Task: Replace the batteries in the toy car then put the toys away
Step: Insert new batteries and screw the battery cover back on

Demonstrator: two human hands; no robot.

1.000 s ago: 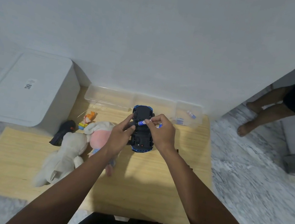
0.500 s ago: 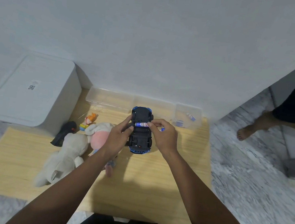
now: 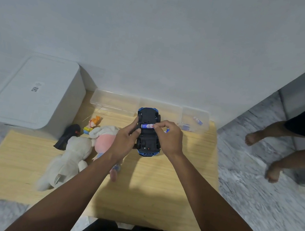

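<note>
Left hand (image 3: 126, 138) grips the upturned toy car (image 3: 149, 132); right hand (image 3: 170, 137) pinches a battery (image 3: 147, 125) onto it. Plush toys (image 3: 75, 155) crowd the car's left.

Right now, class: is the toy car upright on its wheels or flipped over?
Flipped over: the toy car shows its black underside, with a battery lying across it.

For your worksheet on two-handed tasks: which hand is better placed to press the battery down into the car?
The right hand: its fingers already pinch the battery above the upturned car, while the left hand steadies the car.
</note>
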